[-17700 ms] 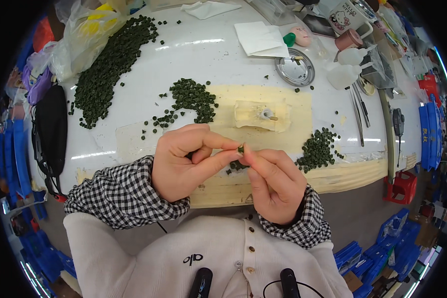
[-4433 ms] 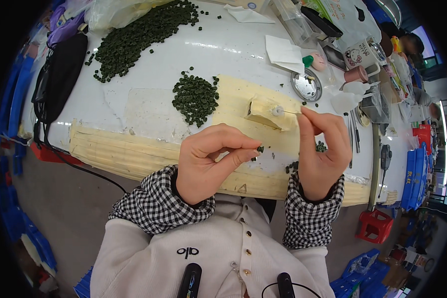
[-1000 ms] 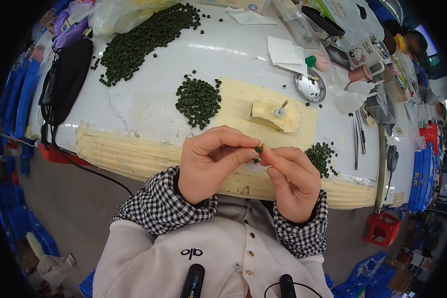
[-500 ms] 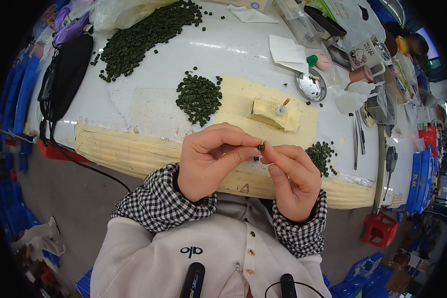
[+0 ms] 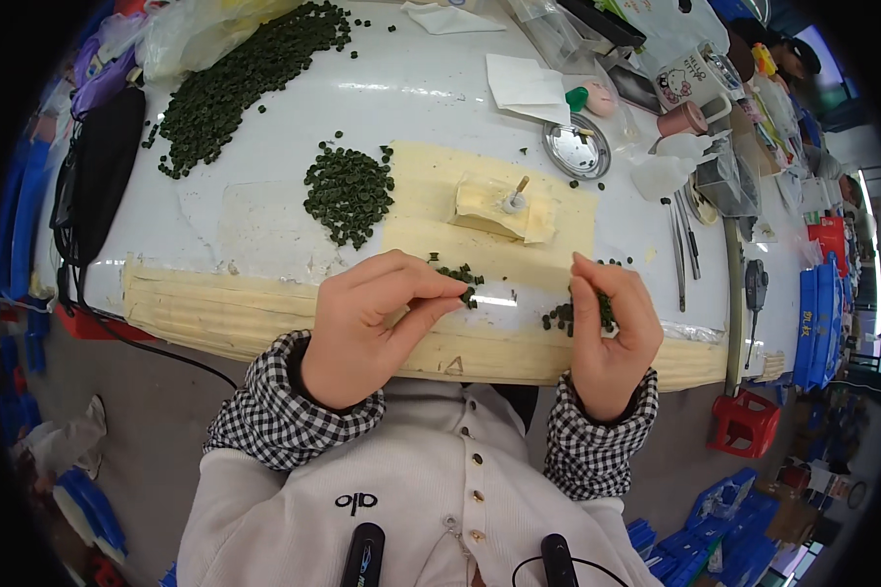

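Green piece (image 5: pixel 468 294), small: pinched in my left grip (image 5: pixel 362 318). Right grip (image 5: pixel 617 338), closure unclear, now parted from it, partly hiding a pile (image 5: pixel 562 318); two-handed work seems paused.

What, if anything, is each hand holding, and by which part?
The left hand has its fingertips by a small dark green piece; whether it's pinched can't be told. The right hand shows nothing in its grip.
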Demonstrator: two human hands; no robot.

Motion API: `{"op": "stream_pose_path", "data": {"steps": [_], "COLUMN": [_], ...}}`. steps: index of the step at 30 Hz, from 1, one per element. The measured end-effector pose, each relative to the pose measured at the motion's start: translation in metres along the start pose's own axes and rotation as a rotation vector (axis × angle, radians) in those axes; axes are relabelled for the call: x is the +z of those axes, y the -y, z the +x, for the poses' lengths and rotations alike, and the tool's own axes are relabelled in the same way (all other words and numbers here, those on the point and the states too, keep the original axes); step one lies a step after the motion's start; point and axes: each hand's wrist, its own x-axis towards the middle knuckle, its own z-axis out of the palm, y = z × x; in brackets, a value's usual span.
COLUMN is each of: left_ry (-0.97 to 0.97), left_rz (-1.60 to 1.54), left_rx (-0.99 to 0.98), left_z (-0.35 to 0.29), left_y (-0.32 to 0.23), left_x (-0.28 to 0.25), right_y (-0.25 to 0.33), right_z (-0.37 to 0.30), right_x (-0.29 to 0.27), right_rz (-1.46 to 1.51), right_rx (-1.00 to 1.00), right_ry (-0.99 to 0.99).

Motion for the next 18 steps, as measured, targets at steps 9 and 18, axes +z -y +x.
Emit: {"op": "stream_pose_path", "data": {"steps": [9, 18], "left_ry": [-0.076, -0.234], "left_rz": [0.256, 0.572], "left_rx": [0.086, 0.074], "left_z": [0.000, -0.002], "left_y": [0.002, 0.009], "left_x": [0.001, -0.040], "right_y": [-0.028, -0.030], "right_z": [0.001, 0.006], "right_x": [-0.006, -0.009], "right_rz": [-0.460, -0.402], "right_rx": [-0.085, 0.035], "right_ry": [-0.001, 0.091]}}
